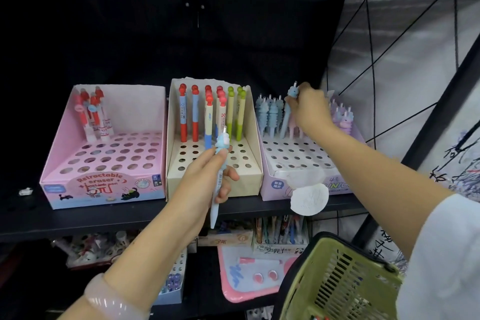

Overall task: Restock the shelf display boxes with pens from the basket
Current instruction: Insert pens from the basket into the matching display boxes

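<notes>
Reaching to the right end of the shelf (130, 218), the right hand (309, 109) has its fingers pinched around the blue animal-shaped top of a pen (293, 93), whose light barrel runs down and slightly left into the back rows of the lilac display box (298, 176). That pen stands nearly upright, so the move in hand looks like seating it straight down into a hole beside the blue pens already standing there; which hole its tip meets is hidden behind the hand and the neighbouring pens, so I cannot say whether it is already seated. The left hand (207, 176) waits in front of the cream middle box (213, 143), fingers wrapped around a second blue-topped pen (218, 179), its long axis close to vertical with the cap up and the tip hanging below the shelf's front edge. From that hand the lilac box lies to the right, with open holes along its front rows nearer than the back ones. The green basket (337, 278) sits at the lower right, cut off by the frame, and its contents are hard to make out. A pink eraser box (104, 143) stands toward the shelf's left end, mostly empty.
</notes>
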`<state>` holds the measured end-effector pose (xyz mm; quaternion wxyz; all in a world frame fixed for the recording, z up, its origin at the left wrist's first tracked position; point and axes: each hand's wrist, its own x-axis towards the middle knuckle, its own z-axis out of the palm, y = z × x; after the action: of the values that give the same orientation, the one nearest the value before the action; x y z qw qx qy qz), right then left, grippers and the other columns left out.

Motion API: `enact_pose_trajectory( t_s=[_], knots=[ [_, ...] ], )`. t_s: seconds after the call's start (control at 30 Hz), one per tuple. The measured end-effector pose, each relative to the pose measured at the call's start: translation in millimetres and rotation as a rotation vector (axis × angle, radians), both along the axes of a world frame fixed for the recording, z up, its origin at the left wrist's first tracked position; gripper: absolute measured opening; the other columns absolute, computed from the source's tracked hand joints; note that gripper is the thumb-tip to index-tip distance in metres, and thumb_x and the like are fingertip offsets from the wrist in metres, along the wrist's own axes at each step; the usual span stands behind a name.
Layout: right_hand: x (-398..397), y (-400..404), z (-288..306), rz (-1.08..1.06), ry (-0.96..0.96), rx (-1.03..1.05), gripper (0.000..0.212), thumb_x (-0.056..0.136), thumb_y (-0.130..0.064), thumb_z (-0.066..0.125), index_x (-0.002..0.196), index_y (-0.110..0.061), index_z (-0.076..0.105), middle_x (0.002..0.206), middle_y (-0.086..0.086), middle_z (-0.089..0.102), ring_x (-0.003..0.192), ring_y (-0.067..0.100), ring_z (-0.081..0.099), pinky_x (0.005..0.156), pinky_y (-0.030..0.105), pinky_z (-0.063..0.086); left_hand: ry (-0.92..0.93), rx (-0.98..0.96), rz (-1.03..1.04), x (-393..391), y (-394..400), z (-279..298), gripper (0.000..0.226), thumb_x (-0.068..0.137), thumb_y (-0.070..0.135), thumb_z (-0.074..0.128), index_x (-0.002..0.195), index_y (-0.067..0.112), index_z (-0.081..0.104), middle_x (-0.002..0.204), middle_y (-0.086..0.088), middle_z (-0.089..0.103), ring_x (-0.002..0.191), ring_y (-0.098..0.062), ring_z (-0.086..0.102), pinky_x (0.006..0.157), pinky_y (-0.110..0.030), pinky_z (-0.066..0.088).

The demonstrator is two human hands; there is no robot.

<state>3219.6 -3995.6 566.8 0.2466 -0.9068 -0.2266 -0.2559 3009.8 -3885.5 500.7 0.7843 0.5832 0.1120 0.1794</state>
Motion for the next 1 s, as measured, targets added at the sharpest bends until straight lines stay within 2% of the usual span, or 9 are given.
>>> enact_pose_trajectory(
  t_s=[0.1,0.2,0.37,0.47,0.57,0.63,0.7,0.83,1.0],
  knots=[
    [0,4,-5,-0.032,-0.048,-0.020,0.038,0.095,-0.023,0.050,0.123,0.001,0.039,0.090,0.021,0.062,0.072,0.032,0.053,0.059,0.033,0.033,0.004,-0.110,-0.012,2,-1,2,0.029,0.101,0.029,0.030,0.106,0.011,0.052,0.055,-0.003,0.058,0.034,-0.009,0.034,0.035,-0.016,0.026],
    [4,10,-7,-0.038,-0.067,-0.090,0.042,0.095,-0.024,0.050,0.127,0.001,0.035,0.094,0.023,0.063,0.083,0.041,0.061,0.060,0.037,0.039,-0.013,-0.141,0.003,3,-3,3,0.024,0.100,0.019,0.028,0.100,0.008,0.049,0.054,-0.005,0.059,0.033,-0.009,0.035,0.035,-0.016,0.026],
    [10,19,-16,-0.083,-0.089,-0.297,0.041,0.095,-0.008,0.043,0.133,-0.002,0.030,0.096,0.021,0.065,0.086,0.037,0.063,0.062,0.035,0.041,0.006,-0.007,0.032,-2,-3,-1,0.019,0.099,0.018,0.037,0.098,0.008,0.054,0.064,-0.004,0.068,0.039,-0.008,0.042,0.038,-0.017,0.035],
    [7,10,-22,-0.044,-0.027,-0.385,0.039,0.095,-0.010,0.040,0.132,-0.002,0.033,0.109,0.023,0.061,0.102,0.038,0.056,0.071,0.038,0.041,0.015,0.055,0.059,-7,-1,-2,0.021,0.099,0.024,0.041,0.100,0.017,0.060,0.067,0.001,0.068,0.043,-0.008,0.044,0.041,-0.017,0.038],
    [-7,-1,-21,0.000,0.003,-0.250,0.039,0.095,-0.016,0.043,0.131,-0.003,0.035,0.102,0.021,0.061,0.093,0.036,0.057,0.062,0.033,0.039,0.005,0.066,0.073,-10,0,0,0.020,0.098,0.024,0.041,0.099,0.021,0.061,0.064,0.003,0.066,0.043,-0.006,0.043,0.040,-0.017,0.037],
    [-27,-3,-17,0.084,-0.007,-0.076,0.035,0.096,-0.021,0.044,0.128,-0.006,0.041,0.081,0.010,0.062,0.074,0.029,0.058,0.058,0.029,0.038,-0.001,0.058,0.073,-10,-2,1,0.020,0.099,0.023,0.039,0.100,0.020,0.059,0.063,0.003,0.066,0.042,-0.005,0.043,0.040,-0.016,0.036],
    [-55,-2,-14,0.308,0.172,0.131,0.026,0.097,-0.027,0.045,0.116,-0.011,0.053,0.066,-0.002,0.057,0.059,0.015,0.052,0.052,0.026,0.039,-0.005,0.050,0.085,-9,-5,3,0.016,0.099,0.024,0.040,0.101,0.019,0.055,0.063,0.004,0.067,0.041,-0.005,0.042,0.039,-0.016,0.036],
    [-110,-4,-16,0.697,0.601,0.201,0.015,0.092,-0.038,0.052,0.087,-0.029,0.063,0.082,-0.009,0.065,0.071,0.006,0.061,0.066,0.023,0.054,-0.021,0.039,0.101,-6,-12,5,0.014,0.098,0.026,0.042,0.100,0.015,0.051,0.064,0.003,0.069,0.040,-0.005,0.044,0.040,-0.016,0.037],
    [-117,-2,-9,0.763,0.687,0.374,0.009,0.094,-0.025,0.053,0.092,-0.019,0.060,0.081,-0.006,0.068,0.068,0.000,0.065,0.065,0.015,0.053,-0.034,0.118,0.092,-5,-19,9,0.017,0.097,0.028,0.044,0.107,0.018,0.054,0.084,0.002,0.073,0.067,-0.009,0.067,0.064,-0.021,0.055]
  ],
)
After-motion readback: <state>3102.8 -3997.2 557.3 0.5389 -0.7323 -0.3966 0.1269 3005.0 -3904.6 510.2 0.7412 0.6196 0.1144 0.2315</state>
